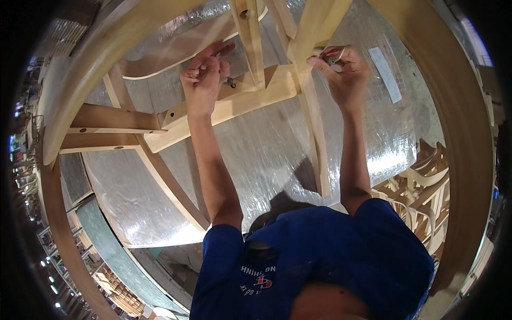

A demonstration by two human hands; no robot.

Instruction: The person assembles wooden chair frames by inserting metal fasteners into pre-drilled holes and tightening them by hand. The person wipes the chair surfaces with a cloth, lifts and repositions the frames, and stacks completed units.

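Head view shows a worker in a dark blue short-sleeved shirt (320,240) reaching both bare arms into a large, pale wooden frame with curved sides (277,85). The frame stretches around and beyond both hands, above a grey worktop wrapped in clear, glossy film (256,154).

The left hand (201,80) has its fingers curled near a straight, pale wooden rail (245,104), the wrist crossing in front of it; whether it grips anything cannot be told. Just off its fingers, to the right, sits a small, dark, bolt-like metal piece (230,83).

The right hand (349,74), thumb and fingers bent inward, closes around a small, greyish, metal-looking piece (333,60), its exact shape too small to make out. Immediately left of that hand rises a broad, pale wooden slat (319,24). A tapered wooden upright (249,45) stands between the two hands.

Near the right hand, on its right, lies a narrow white strip (385,74); well below it are stacked curved, pale wooden parts (426,192).
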